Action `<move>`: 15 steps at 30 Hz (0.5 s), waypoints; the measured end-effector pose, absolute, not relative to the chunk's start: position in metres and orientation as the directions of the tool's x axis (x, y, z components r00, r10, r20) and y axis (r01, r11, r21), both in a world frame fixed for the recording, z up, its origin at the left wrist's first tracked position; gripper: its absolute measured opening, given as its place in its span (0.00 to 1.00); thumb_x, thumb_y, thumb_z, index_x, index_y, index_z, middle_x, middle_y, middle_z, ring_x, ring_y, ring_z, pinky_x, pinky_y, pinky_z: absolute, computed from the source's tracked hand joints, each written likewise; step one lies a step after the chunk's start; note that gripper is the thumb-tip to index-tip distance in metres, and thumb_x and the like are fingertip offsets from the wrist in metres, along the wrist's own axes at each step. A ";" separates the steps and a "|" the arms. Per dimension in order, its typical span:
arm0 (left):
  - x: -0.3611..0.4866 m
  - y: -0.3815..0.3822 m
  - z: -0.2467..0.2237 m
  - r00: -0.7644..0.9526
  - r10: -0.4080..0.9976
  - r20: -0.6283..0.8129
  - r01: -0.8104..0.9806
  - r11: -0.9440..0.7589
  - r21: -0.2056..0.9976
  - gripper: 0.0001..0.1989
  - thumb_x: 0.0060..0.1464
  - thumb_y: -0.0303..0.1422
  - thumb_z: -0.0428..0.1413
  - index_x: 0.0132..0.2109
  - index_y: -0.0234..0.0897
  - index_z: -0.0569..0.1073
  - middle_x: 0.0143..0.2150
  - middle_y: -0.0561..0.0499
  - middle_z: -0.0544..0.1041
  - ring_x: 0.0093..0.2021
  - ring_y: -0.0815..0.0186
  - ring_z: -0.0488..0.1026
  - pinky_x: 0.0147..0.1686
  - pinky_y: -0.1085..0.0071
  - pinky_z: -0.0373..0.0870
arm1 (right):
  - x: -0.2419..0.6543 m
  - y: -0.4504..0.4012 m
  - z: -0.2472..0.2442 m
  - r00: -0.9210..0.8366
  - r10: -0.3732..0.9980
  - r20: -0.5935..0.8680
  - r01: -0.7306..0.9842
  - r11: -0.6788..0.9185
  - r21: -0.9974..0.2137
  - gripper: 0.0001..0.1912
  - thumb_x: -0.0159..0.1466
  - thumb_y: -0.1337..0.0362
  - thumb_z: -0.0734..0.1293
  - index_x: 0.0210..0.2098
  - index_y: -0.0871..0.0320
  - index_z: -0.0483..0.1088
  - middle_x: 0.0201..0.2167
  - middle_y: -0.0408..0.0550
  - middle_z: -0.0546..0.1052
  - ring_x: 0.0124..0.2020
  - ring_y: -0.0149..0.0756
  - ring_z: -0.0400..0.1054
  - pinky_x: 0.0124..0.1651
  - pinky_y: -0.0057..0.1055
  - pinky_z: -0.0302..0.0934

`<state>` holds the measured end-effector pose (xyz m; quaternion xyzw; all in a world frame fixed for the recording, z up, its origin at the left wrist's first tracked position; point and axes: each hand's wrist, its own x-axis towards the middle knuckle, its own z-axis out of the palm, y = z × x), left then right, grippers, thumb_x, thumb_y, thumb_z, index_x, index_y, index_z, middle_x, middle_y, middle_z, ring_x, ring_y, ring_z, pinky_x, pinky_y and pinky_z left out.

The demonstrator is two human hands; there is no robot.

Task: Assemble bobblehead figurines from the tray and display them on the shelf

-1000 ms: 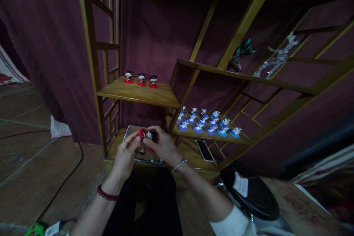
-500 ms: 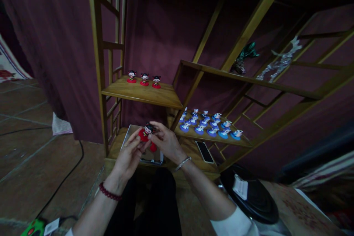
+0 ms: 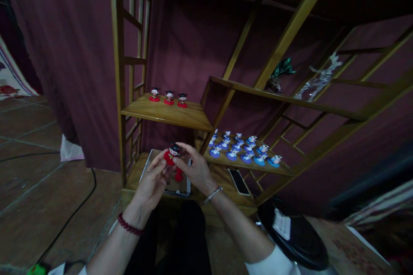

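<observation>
Between my hands is a small figurine [image 3: 174,150] with black hair buns and a red base, tilted over an open box [image 3: 149,164]. My left hand [image 3: 155,180] grips its red base from the left. On the other side, my right hand [image 3: 195,167] holds it with thumb and fingers. Inside the box, partly hidden by my hands, lies another red piece [image 3: 178,175]. Three matching red-based figurines [image 3: 169,97] stand in a row on the wooden shelf [image 3: 171,114] above.
Several blue and purple figurines [image 3: 232,154] fill the right shelf, with a phone [image 3: 238,181] below. Higher up are a green ornament [image 3: 282,71] and a clear deer-like figure [image 3: 319,78]. A black-topped object [image 3: 293,232] stands at lower right; a cable [image 3: 74,219] crosses the floor.
The view has shifted slightly, so the shelves sit a little lower in the picture. Both hands keep their hold on the figurine, which has barely moved.
</observation>
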<state>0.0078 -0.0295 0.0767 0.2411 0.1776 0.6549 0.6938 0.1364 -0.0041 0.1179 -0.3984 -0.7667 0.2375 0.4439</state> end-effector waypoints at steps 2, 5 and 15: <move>0.008 -0.028 0.080 0.073 0.994 0.080 -0.827 0.016 0.562 0.17 0.48 0.27 0.56 0.48 0.37 0.70 0.50 0.48 0.72 0.46 0.67 0.70 0.48 0.71 0.64 | 0.136 -0.004 0.119 -0.293 0.811 0.506 0.377 0.584 -0.719 0.23 0.55 0.63 0.65 0.51 0.52 0.62 0.46 0.46 0.70 0.44 0.35 0.66 0.48 0.35 0.61; 0.010 -0.028 0.087 0.063 0.994 0.093 -0.830 0.001 0.558 0.18 0.48 0.27 0.56 0.48 0.37 0.70 0.50 0.48 0.71 0.47 0.67 0.69 0.50 0.70 0.63 | 0.135 -0.002 0.122 -0.283 0.818 0.500 0.353 0.574 -0.739 0.27 0.54 0.62 0.66 0.52 0.52 0.60 0.46 0.47 0.70 0.43 0.34 0.66 0.48 0.35 0.61; 0.014 -0.026 0.102 0.049 0.989 0.139 -0.817 -0.040 0.575 0.21 0.46 0.26 0.58 0.50 0.38 0.68 0.45 0.48 0.75 0.47 0.65 0.70 0.51 0.70 0.63 | 0.133 -0.001 0.134 -0.270 0.816 0.510 0.407 0.577 -0.708 0.22 0.54 0.60 0.67 0.48 0.55 0.64 0.43 0.47 0.72 0.44 0.37 0.65 0.47 0.35 0.61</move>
